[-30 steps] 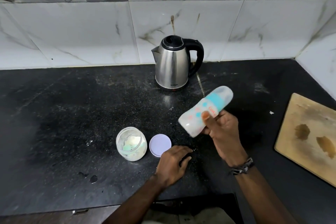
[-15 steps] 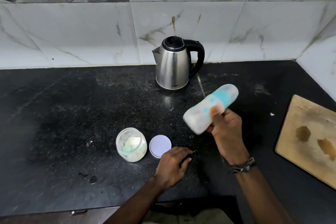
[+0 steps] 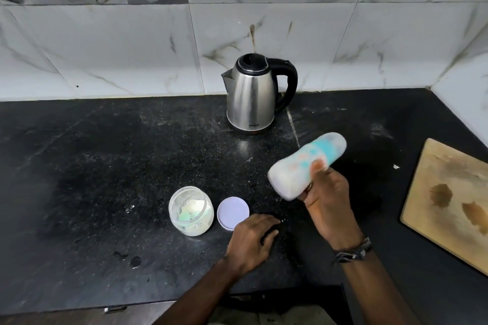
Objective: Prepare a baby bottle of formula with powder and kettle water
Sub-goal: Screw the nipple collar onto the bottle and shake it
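Shaking bottle point(image 3: 306, 166), now blurrier.

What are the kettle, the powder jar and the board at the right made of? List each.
Kettle: brushed stainless steel by its sheen, black plastic-looking handle.
Powder jar: clear, glass or plastic, undecidable; powder shows through.
Board: pale wood, matte, with brown stains.
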A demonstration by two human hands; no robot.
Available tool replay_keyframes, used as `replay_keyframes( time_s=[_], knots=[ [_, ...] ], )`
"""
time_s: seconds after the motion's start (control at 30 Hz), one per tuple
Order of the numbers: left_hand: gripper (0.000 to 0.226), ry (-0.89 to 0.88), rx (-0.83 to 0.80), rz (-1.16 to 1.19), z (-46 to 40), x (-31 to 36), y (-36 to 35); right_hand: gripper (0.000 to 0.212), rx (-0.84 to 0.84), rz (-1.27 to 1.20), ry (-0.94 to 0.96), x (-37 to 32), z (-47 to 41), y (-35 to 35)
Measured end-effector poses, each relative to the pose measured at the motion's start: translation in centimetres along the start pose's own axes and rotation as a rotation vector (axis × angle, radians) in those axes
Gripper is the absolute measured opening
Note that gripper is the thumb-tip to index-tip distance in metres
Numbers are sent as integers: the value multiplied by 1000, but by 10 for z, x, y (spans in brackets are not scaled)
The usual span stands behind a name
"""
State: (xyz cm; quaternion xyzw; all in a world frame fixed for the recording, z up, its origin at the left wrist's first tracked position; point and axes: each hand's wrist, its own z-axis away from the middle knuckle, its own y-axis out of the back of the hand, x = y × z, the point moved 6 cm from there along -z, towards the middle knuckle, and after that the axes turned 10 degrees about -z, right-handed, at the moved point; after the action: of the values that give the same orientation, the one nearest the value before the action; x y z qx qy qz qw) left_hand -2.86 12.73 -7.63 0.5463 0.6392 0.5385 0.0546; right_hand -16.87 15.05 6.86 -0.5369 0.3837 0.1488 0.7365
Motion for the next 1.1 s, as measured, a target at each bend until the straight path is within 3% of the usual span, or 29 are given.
replay_keyframes(
  time_s=[0.07,0.2,0.3,0.47,0.57,0.7,0.83,0.97,1.1],
  knots=[
    [23,-6,-3,16,1,0,1,76,-26,43,3,-2,2,-1],
    [22,1,-1,1,-2,-1,1,78,-26,-226,10,-7,0,-1],
    [23,4,-8,10,1,0,0,79,0,134,33,-5,-1,3],
    [22,-1,-4,0,-1,-1,0,68,-35,-183,5,-8,0,-2],
    [22,2,-10,12,1,0,0,75,-39,111,28,-6,0,-2],
    [22,-7,-4,6,-1,0,1,67,-54,-199,3,-7,4,-6],
    [22,0,0,8,0,1,0,85,-48,162,45,-5,1,-6],
    [22,-9,2,3,-1,0,1,70,-64,-78,58,-11,4,-3],
    [22,-2,-3,4,1,1,1,81,-40,213,93,-14,2,1]
  ],
)
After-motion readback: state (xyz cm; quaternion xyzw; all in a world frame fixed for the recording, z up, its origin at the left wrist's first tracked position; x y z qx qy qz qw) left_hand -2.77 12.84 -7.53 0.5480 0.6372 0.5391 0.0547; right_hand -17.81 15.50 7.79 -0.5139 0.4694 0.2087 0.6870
